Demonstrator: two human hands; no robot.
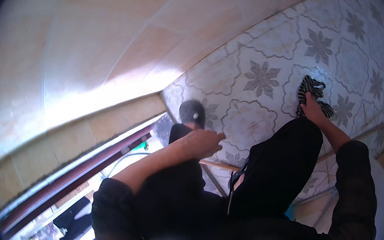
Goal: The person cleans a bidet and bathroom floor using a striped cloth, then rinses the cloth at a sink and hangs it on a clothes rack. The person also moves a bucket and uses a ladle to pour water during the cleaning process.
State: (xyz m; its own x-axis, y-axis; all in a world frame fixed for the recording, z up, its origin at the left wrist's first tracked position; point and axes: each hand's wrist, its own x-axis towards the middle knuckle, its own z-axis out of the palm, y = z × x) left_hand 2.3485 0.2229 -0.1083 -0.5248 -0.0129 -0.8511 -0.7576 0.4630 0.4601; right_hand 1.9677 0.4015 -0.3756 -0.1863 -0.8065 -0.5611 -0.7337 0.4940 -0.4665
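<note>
My right hand (pixel 314 108) is closed on a black-and-white striped cloth (pixel 307 91), which hangs bunched over or against the patterned tile floor (pixel 250 119), just beyond my right knee. My left hand (pixel 206 142) reaches across above my left knee, its fingers partly bent; whether anything is in it does not show. Near it, a dark shoe (pixel 192 113) is on my left foot. Both of my legs are in black trousers and bent.
A beige tiled wall (pixel 152 41) rises along the far side. At the left runs a tiled ledge (pixel 70 137) above a dark red frame (pixel 76 177) and a bright opening. Metal bars cross the floor below my knees. Dark cloth (pixel 74 223) lies at the lower left.
</note>
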